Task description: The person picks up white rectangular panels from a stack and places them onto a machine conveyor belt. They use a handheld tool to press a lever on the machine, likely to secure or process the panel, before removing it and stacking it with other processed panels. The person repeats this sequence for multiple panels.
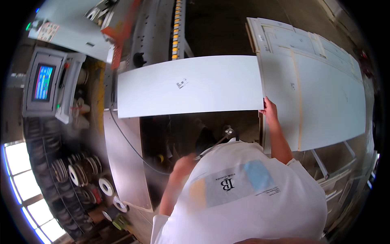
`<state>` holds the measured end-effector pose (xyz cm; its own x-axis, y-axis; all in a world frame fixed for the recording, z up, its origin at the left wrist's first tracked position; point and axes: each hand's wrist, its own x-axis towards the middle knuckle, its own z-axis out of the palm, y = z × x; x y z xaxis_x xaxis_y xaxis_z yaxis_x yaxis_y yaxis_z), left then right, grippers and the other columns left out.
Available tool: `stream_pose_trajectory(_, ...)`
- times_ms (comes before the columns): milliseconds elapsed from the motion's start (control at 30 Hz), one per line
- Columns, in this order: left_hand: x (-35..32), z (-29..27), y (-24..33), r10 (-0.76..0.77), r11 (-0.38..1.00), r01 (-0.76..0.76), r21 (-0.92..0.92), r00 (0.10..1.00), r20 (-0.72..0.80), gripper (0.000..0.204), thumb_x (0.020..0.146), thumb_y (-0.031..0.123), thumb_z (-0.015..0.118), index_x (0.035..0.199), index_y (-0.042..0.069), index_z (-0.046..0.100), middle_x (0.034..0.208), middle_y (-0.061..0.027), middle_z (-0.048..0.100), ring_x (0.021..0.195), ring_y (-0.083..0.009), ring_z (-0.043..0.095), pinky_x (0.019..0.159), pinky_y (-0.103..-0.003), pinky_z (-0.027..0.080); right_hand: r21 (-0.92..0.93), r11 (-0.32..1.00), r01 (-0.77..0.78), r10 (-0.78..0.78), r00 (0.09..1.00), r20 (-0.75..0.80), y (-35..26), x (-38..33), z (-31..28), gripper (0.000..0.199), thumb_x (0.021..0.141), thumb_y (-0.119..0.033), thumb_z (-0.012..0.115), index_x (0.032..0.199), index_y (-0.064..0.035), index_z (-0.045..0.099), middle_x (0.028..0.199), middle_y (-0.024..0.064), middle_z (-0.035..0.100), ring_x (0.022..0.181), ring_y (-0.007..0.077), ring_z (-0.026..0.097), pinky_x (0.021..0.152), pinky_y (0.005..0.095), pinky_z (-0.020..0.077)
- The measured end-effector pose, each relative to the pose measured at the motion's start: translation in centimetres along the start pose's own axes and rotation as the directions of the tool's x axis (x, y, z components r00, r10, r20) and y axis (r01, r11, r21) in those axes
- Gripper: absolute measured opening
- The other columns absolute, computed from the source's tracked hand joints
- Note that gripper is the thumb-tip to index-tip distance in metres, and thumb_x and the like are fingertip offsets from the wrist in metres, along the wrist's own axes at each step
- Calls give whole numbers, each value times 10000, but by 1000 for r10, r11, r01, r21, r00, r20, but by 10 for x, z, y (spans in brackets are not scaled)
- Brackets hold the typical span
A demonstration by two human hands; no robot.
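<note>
White panel [191, 85], lying flat across the machine bed [126, 162], its right near corner gripped by the right hand [269, 109], fingers curled over the edge. Left hand [183, 164], blurred, holds a slim tool [215, 143] below the panel's near edge; finger posture cannot be told. Stacked white boards [325, 93] right; control screen [44, 82] far left.

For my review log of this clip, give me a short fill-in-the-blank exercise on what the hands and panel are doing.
1. The right hand grips the long flat ____ panel at its near right corner.
2. The left hand holds a thin ____ tool.
3. Coiled edging rolls lie to the person's ____.

Missing: white; metal; left
</note>
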<state>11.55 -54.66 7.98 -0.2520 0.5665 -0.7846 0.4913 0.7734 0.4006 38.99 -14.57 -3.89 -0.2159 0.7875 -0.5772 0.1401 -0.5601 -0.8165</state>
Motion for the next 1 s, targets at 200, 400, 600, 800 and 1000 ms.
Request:
stream_pose_trajectory(200,-48,-15,-170,-460,821,181,-541,771,-440,472,862,416,705,1063,-7,648,959,-185,718,876,-319,687,798,-427,528,-158,987,2,-1,1000,6,-10,-1,0,450,987,-462,534,1137,-56,659,916,39,695,794,130,658,642,294,554)
stream_pose_trajectory(400,-66,-19,-210,-744,322,-142,-936,573,-343,367,941,412,640,775,111,512,521,-1,460,384,-131,454,344,-273,309,-278,961,-10,5,1000,-20,-23,0,15,490,968,-483,560,1100,-24,671,888,44,684,754,159,654,557,300,539)
stream_pose_trajectory(600,-9,-19,-178,-757,171,-234,-957,591,-280,389,952,447,621,788,118,493,549,-8,469,407,-144,472,355,-284,318,-371,928,-35,54,998,42,-24,14,8,486,961,-522,558,1005,-54,680,733,2,624,583,111,572,471,263,438)
stream_pose_trajectory(800,39,-33,-160,-691,-37,-316,-948,693,-204,428,956,480,613,751,150,435,553,11,413,428,-125,411,384,-274,301,-317,948,-22,23,1000,-1,-65,-15,20,421,965,-497,564,926,-90,662,697,-22,581,559,96,519,471,253,363)
stream_pose_trajectory(1000,53,4,-108,-143,685,-37,-727,973,-184,273,879,313,748,829,54,675,616,2,569,493,-104,513,451,-291,406,-309,950,-47,52,999,7,-84,-17,24,437,956,-504,577,905,-77,651,709,-1,579,555,102,492,447,274,341)
